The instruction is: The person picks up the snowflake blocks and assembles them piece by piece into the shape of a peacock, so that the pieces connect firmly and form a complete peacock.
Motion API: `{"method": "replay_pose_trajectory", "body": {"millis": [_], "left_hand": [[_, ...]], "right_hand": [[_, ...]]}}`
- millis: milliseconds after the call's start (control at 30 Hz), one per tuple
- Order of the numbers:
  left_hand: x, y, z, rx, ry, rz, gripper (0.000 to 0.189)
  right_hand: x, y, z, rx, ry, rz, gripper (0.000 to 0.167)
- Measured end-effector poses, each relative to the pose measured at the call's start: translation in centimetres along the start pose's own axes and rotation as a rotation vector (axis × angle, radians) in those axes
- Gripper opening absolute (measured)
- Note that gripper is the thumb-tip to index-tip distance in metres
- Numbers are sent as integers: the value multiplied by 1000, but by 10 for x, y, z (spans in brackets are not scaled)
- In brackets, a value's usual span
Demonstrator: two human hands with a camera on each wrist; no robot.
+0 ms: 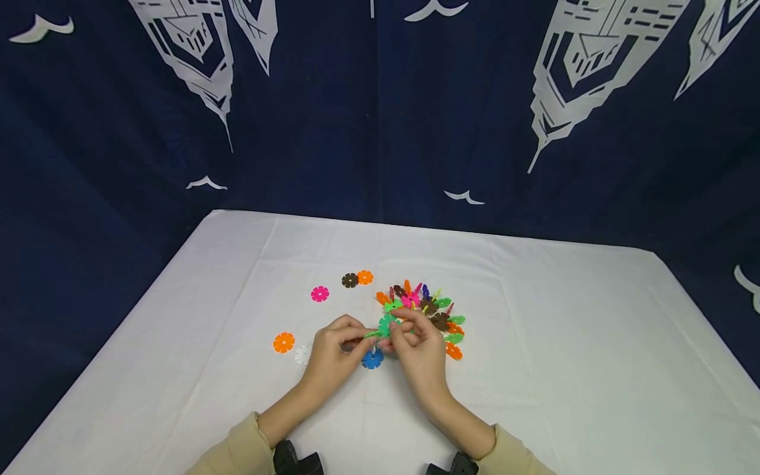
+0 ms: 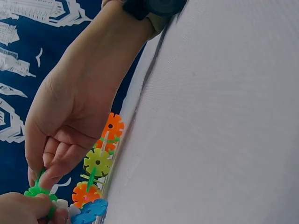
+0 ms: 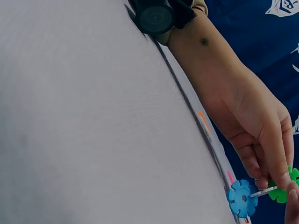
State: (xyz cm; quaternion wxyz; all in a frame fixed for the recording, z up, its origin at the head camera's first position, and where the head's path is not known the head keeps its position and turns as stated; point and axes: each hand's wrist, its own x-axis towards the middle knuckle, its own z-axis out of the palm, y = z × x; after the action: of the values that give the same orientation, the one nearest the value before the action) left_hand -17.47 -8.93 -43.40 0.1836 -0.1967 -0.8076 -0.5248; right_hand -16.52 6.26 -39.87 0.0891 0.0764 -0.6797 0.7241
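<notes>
My left hand (image 1: 334, 353) pinches a green notched disc (image 1: 371, 334), seen nearly edge-on, between thumb and fingertips. Against it stands a larger-looking green notched disc (image 1: 387, 324), which my right hand (image 1: 423, 359) pinches from the other side. Both hands nearly meet there. A blue notched disc (image 1: 372, 359) hangs just below; in the right wrist view a white disc (image 3: 264, 192) links it to the green disc (image 3: 279, 194). Behind the right hand spreads a cluster of joined discs in many colours, including a brown disc (image 1: 440, 321). The fingers partly hide how the green discs fit together.
Loose discs lie on the white-covered table (image 1: 564, 369): an orange one (image 1: 284, 342) and a white one (image 1: 303, 355) left of the hands, a pink one (image 1: 320, 293) farther back, then a dark brown one (image 1: 350, 280) touching another orange one (image 1: 365, 277).
</notes>
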Motion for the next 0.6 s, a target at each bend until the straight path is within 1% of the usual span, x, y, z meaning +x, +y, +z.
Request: {"method": "replay_pose_trajectory", "body": {"millis": [133, 233, 333, 400, 533, 600], "left_hand": [[0, 0, 1, -14, 26, -6, 10], [-1, 1, 1, -50, 20, -7, 11], [-1, 1, 1, -54, 8, 5, 13], [-2, 1, 2, -39, 9, 16, 13], [-3, 2, 2, -22, 16, 40, 12], [-3, 2, 3, -21, 25, 54, 12]], "right_hand": [[-1, -2, 0, -73, 10, -4, 20], [-2, -2, 0, -88, 4, -8, 20], [-2, -2, 1, -74, -9, -8, 20], [-2, -1, 2, -66, -19, -14, 19], [-3, 3, 4, -45, -30, -52, 16], [-3, 10, 4, -28, -26, -70, 15]]}}
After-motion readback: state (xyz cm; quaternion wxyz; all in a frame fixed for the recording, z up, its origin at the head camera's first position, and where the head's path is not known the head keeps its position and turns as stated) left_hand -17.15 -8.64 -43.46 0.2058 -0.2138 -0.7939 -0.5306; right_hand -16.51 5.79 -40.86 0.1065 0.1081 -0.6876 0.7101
